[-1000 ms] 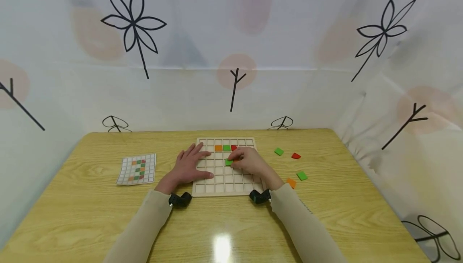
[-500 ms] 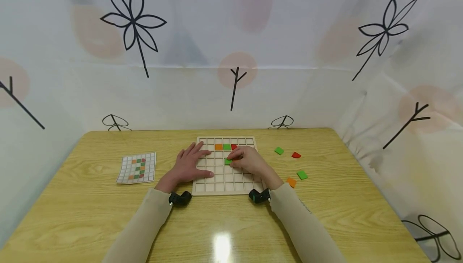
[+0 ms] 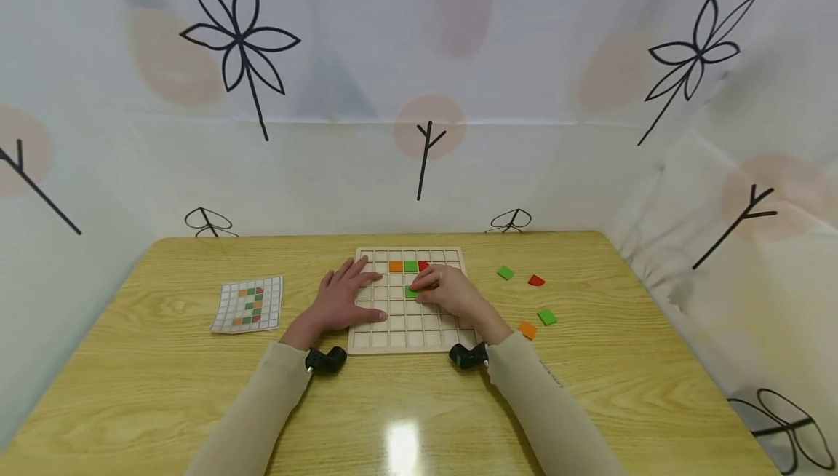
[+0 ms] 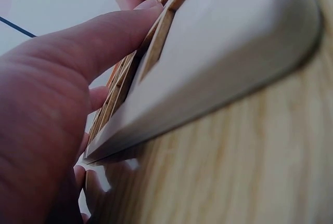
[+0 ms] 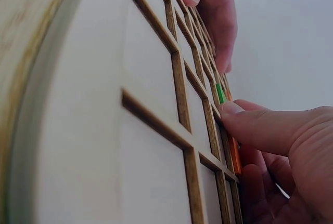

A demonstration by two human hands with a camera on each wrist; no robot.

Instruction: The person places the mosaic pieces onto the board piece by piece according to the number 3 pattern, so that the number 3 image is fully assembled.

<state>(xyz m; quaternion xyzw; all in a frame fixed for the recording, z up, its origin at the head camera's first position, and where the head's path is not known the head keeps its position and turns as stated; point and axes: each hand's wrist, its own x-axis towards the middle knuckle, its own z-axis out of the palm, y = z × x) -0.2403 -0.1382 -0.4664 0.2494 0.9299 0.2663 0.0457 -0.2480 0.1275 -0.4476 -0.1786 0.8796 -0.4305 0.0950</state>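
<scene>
A wooden grid board (image 3: pixel 406 350) lies on the table between both hands. My left hand (image 3: pixel 337 306) rests over its left side, fingers spread and thumb reaching onto the grid. At the middle of the board, my right hand (image 3: pixel 453 292) pinches a square green tile (image 3: pixel 410 292) with thumb and fingertips. Just beside that tile, partly hidden by the fingers, an orange tile (image 5: pixel 235 156) shows in the right wrist view. Farther back on the grid sit an orange tile (image 3: pixel 396 266), a green tile (image 3: pixel 410 266) and a rounded red tile (image 3: pixel 423 265) in a row.
Left of the board lies a printed pattern card (image 3: pixel 225 305) with coloured squares. To the right are a loose green tile (image 3: pixel 505 273), a red tile (image 3: pixel 537 281), another green tile (image 3: pixel 546 316) and an orange tile (image 3: pixel 527 330). Behind the table (image 3: pixel 150 389) hangs a patterned cloth (image 3: pixel 327 185).
The green tile at my right fingertips has shifted slightly to the left. The left hand stays in place on the board.
</scene>
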